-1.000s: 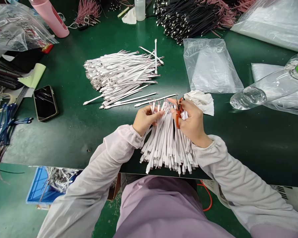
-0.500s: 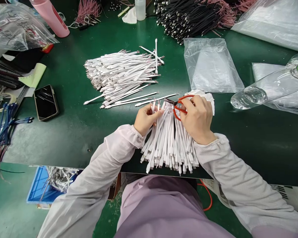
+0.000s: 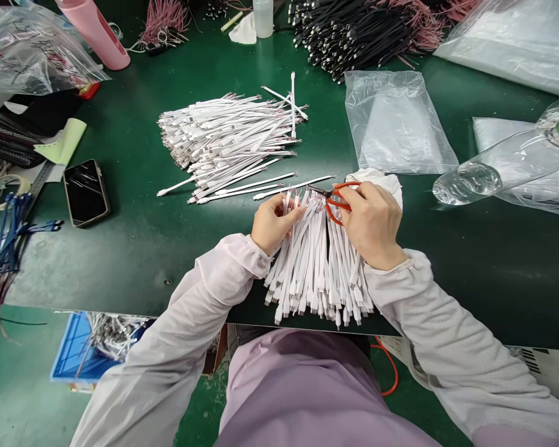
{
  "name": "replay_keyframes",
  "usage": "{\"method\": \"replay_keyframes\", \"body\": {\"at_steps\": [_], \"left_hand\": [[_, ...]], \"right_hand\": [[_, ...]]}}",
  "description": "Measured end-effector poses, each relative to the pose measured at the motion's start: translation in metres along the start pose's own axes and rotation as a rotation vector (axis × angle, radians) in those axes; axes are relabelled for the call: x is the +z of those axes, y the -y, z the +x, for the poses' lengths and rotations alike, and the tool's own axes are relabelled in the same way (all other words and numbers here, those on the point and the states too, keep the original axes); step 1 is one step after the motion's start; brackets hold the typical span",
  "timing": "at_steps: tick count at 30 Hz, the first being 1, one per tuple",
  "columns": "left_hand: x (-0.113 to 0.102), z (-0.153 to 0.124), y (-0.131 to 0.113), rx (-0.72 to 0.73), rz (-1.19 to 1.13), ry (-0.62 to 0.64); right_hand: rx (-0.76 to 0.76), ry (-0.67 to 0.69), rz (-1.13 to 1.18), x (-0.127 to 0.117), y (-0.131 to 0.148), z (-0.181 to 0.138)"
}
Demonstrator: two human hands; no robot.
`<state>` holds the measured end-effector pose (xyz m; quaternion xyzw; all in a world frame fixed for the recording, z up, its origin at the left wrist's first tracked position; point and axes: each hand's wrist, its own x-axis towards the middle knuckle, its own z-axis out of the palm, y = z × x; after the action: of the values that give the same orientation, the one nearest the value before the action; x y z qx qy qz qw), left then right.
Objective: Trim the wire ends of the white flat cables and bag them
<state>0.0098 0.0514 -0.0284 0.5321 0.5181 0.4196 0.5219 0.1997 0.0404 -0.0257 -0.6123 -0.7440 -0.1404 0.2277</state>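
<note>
A thick fan of short white USB cables [image 3: 314, 261] lies at the table's front edge, plugs toward me and stripped wire ends away from me. At its upper left, my left hand [image 3: 276, 223] pinches a few of these cables near their wire ends. My right hand [image 3: 374, 220] is closed around the red handles of a pair of scissors [image 3: 336, 202]. Their dark blades point left, over the wire ends at the top of the fan. Beyond my hands lies a second pile of white cables [image 3: 228, 139], with a few loose ones beside it.
Plastic bags [image 3: 398, 124] and a clear bottle with a green cap [image 3: 494, 171] lie to the right. Black cables [image 3: 354, 37] are heaped at the back. On the left are a phone [image 3: 86, 194] and blue cables [image 3: 9, 239]. A blue crate [image 3: 68, 354] stands below the table.
The scissors' handles and blades have shifted slightly, and my right hand has moved a little to the right. My left hand stays at the same spot on the cables.
</note>
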Motion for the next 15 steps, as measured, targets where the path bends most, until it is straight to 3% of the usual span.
{"method": "replay_keyframes", "body": {"at_steps": [4, 9, 15], "left_hand": [[-0.0003, 0.0003, -0.0001, -0.012, -0.028, 0.008], [-0.0015, 0.0007, -0.0038, -0.041, -0.097, 0.04], [-0.0026, 0.0013, -0.009, -0.166, -0.26, 0.091]], "right_hand": [[0.052, -0.005, 0.081, -0.0008, -0.0008, 0.0013], [0.132, -0.122, 0.309, -0.0014, -0.0007, 0.0065], [0.093, -0.119, 0.646, -0.0054, 0.0061, 0.0069]]}}
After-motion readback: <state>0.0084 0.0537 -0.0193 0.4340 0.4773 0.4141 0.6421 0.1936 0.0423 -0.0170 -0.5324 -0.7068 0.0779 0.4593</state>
